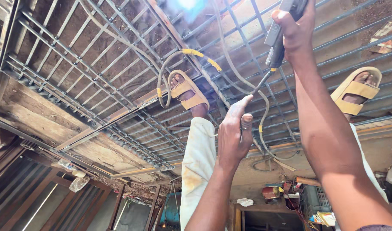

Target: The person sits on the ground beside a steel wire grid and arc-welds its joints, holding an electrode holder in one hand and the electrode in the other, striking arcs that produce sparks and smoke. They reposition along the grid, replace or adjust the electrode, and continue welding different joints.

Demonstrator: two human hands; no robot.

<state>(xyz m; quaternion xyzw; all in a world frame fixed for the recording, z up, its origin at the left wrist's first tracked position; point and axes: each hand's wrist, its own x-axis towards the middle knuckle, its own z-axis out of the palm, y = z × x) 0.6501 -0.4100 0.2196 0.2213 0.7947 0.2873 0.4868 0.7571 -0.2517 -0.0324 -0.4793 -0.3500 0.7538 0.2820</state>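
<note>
Two hands reach out over a metal grille of dark bars that lies flat on the dirt ground. The right hand is closed tight around the grip of a welding holder, a dark tool that runs from the fist down toward the bars, with a thin welding rod sticking out of its lower end. The rod's tip comes down just beside the left hand, near the raised forefinger. The left hand is loosely curled, forefinger stretched up toward the rod and thumb bent across the other fingers; whether it touches the rod cannot be told. A bright blue-white glare with thin smoke sits at the top edge of the view, above the holder. A grey cable with yellow tape bands loops over the bars between the two feet. Both feet wear tan sandals: the left sandal stands on the bars close to the left hand, the right sandal farther off beside the right forearm. Pale trousers cover the left leg.
</note>
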